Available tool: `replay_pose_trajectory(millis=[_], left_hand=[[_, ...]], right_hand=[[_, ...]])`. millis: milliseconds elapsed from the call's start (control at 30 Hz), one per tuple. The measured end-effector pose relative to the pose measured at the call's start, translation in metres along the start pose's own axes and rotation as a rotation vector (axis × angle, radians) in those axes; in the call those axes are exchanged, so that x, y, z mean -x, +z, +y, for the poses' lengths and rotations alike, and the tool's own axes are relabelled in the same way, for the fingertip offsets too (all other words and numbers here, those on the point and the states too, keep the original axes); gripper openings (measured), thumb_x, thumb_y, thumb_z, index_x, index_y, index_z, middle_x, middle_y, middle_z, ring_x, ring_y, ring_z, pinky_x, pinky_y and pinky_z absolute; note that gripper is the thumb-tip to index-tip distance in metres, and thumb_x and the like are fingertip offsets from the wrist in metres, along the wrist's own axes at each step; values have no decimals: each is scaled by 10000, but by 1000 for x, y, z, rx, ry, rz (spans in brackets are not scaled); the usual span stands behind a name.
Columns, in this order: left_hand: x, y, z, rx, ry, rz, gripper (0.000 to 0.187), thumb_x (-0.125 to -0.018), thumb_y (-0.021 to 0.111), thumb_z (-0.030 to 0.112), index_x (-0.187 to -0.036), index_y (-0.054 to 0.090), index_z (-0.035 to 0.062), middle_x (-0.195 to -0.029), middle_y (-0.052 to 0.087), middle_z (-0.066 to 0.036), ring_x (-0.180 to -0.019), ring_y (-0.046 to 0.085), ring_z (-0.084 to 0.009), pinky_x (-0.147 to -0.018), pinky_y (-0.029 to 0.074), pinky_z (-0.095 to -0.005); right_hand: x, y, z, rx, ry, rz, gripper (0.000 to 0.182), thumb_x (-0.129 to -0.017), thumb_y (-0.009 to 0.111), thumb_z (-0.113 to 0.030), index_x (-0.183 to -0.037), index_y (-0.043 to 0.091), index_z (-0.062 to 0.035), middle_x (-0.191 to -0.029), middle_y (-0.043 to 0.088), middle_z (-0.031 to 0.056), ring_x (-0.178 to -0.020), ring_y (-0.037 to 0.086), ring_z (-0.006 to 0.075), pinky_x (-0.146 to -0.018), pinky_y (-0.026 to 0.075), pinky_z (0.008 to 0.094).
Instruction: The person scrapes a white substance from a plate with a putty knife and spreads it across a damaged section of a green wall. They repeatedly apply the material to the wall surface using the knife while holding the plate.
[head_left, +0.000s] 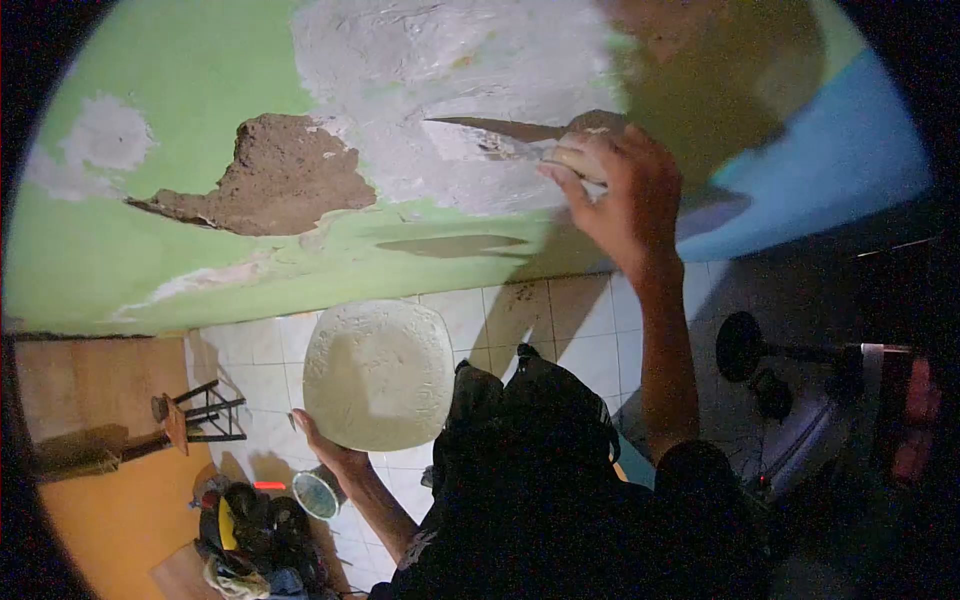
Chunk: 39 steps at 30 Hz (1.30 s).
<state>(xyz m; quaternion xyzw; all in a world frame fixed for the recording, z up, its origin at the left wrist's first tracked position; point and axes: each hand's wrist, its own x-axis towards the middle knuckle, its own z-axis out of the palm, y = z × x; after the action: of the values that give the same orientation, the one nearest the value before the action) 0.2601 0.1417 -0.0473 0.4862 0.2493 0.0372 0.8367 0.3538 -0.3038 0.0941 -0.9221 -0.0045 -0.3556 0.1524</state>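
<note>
My right hand (625, 190) is closed on the handle of a putty knife (510, 148), whose blade lies against white plaster (400, 60) on the green wall (200, 60). Beside the plaster, a brown bare patch (285, 175) shows where the paint is gone. Lower down, my left hand (335, 455) grips the edge of a pale, square-shaped tray (380, 375) with whitish material smeared over it. Part of the left hand is hidden under the tray.
A small stool (200, 415) stands on the white tiled floor (250, 385) at the left. Near it are a bucket (317, 495) and a heap of dark items (255, 530). A dark round-based stand (740, 347) is at the right, by a blue wall part (840, 150).
</note>
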Motion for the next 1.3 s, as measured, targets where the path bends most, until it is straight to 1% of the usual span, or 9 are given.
replay_pose_trajectory(millis=[200, 300, 433, 467, 700, 833, 900, 1000, 1300], left_hand=[[11, -1, 7, 59, 18, 89, 685, -994, 335, 540, -1361, 430, -31, -1356, 489, -186, -1221, 485, -332, -1031, 385, -467], [14, -14, 7, 139, 26, 57, 679, -992, 348, 536, -1352, 436, -33, -1351, 493, -182, -1212, 489, -337, -1025, 390, -472], [4, -6, 14, 73, 31, 52, 690, -986, 358, 546, -1353, 434, -34, -1347, 496, -181, -1200, 494, -335, -1011, 399, -464], [3, -1, 15, 47, 41, 58, 696, -985, 361, 549, -1352, 434, -38, -1345, 497, -183, -1198, 494, -334, -1008, 401, -462], [12, 11, 27, 3, 50, 128, 640, -1005, 337, 511, -1351, 443, -17, -1351, 496, -179, -1218, 492, -311, -1023, 409, -443], [7, 3, 17, 66, 27, 138, 652, -1005, 336, 512, -1362, 431, -24, -1350, 495, -181, -1221, 488, -310, -1026, 406, -445], [5, 8, 20, 36, 22, 101, 654, -1005, 335, 513, -1366, 428, -25, -1350, 496, -182, -1220, 488, -310, -1027, 404, -445], [-1, 20, 22, -3, 44, 74, 665, -1000, 343, 524, -1362, 433, -27, -1345, 503, -179, -1205, 500, -306, -1027, 400, -449], [22, 43, 38, -11, 106, 154, 697, -979, 373, 559, -1352, 443, -26, -1346, 496, -174, -1201, 494, -315, -1020, 398, -443]], right_hand=[[16, -54, 55, 121, 15, 89, 181, -757, 779, -238, -897, 715, -143, -872, 719, 27, -842, 656, 243, -794, 477, 381], [15, -67, 34, 133, -13, 39, 189, -750, 787, -165, -899, 711, -77, -894, 723, 73, -822, 658, 258, -824, 471, 393], [2, -16, -1, 69, -127, 0, 272, -717, 808, -243, -932, 708, -110, -861, 692, 67, -835, 638, 269, -809, 459, 417], [-8, -4, -10, 36, -159, 91, 223, -702, 786, -300, -838, 701, -145, -832, 666, 63, -856, 628, 286, -793, 458, 453], [3, -56, 46, 190, 1, 50, 79, -783, 751, -268, -831, 750, -206, -924, 725, -19, -902, 654, 215, -855, 453, 387], [11, -78, 35, 282, -62, 65, 70, -774, 757, -245, -816, 745, -191, -929, 731, -18, -892, 661, 208, -848, 456, 393], [10, -45, 22, 38, -127, 70, 108, -751, 756, -210, -848, 723, -178, -855, 720, 15, -839, 653, 236, -818, 449, 428], [-3, -6, -8, 22, -134, 140, 173, -706, 788, -261, -843, 712, -186, -883, 705, 17, -826, 621, 257, -792, 440, 449], [25, -51, 56, 142, 0, 199, 121, -739, 787, -232, -824, 743, -157, -882, 729, 2, -858, 655, 224, -849, 449, 412]])
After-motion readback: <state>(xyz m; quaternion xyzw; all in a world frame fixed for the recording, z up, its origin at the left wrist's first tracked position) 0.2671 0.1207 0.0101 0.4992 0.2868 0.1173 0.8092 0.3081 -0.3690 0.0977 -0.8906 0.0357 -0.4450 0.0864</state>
